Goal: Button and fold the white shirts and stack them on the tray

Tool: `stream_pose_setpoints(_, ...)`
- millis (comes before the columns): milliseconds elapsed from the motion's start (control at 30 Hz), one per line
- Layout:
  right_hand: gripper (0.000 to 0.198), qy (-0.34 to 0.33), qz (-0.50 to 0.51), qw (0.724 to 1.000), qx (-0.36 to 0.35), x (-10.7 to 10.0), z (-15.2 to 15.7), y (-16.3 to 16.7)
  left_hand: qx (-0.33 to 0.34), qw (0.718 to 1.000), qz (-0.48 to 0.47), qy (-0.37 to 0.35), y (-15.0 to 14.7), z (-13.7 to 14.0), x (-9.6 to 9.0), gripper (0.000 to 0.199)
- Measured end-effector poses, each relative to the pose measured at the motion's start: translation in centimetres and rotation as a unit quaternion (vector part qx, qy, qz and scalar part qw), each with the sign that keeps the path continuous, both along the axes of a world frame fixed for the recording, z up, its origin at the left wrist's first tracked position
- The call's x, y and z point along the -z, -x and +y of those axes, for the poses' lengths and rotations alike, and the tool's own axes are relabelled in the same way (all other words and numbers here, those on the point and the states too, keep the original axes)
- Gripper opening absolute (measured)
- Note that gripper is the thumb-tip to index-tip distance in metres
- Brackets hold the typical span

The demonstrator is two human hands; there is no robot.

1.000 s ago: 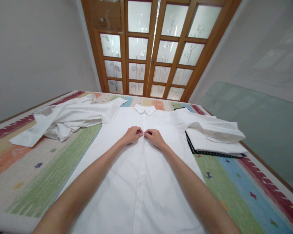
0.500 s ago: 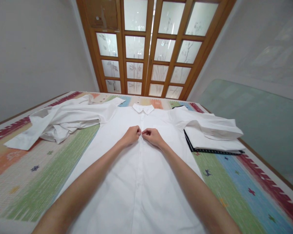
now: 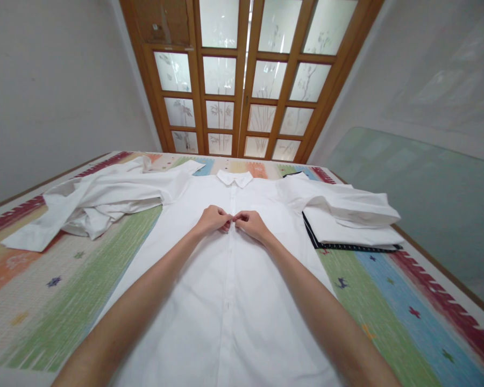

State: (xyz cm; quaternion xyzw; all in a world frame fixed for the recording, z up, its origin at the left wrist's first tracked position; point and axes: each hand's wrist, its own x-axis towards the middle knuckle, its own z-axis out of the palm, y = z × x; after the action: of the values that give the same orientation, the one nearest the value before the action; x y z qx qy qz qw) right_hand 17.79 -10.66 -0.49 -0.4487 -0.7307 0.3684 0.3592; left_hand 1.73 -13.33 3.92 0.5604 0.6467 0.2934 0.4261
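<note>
Head view: a white shirt (image 3: pixel 185 322) lies flat and front side up on a striped, patterned cover (image 3: pixel 89 301), filling the middle from the lower edge to well up the scene. Its long axis runs straight away from the person, marked by the button placket (image 3: pixel 227 301), which leans only slightly to the right as it goes off. The collar (image 3: pixel 234 180) points to the far side, toward the wood-framed glass doors (image 3: pixel 242 107); the body of the shirt spreads toward the wearer of the camera. One sleeve reaches out to the left over crumpled white fabric, the other to the right across a folded white cloth (image 3: pixel 326 232) with a black-edged piece beneath it.

Both hands meet at the placket, below the collar. The left hand (image 3: pixel 214 219) has its fingers bent, thumb and forefinger drawn together on the shirt; the right hand (image 3: pixel 250 223) faces it, thumb and forefinger likewise pinched at the placket. Their fingertips are nearly touching, and any button there is too small to make out.

Against the frame half a second ago, the left forefinger is straighter and reaches closer to the right fingertips. The right hand keeps its pinch, the shirt its direction, and the whole scene sits slightly farther left.
</note>
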Motion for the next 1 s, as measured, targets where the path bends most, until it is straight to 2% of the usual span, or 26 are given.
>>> stream_pose_setpoints(233,0.024,0.028,0.011,1.000,-0.005,-0.4,0.0,0.0,0.030,0.995,0.080,-0.058,0.2,-0.2,0.0,0.014)
stream_pose_setpoints(433,0.023,-0.019,-0.021,1.000,0.010,-0.4,-0.2,0.0,0.031,0.992,0.100,-0.072,0.4,0.1,0.3,0.016)
stream_pose_setpoints(600,0.017,-0.079,-0.055,0.995,0.014,-0.7,-0.4,-0.2,0.024,0.995,0.068,-0.065,0.4,0.2,0.5,0.016)
stream_pose_setpoints(1000,0.010,-0.064,-0.076,0.995,0.020,-0.8,-0.4,0.0,0.038,0.997,-0.017,-0.067,0.8,0.5,1.4,0.018)
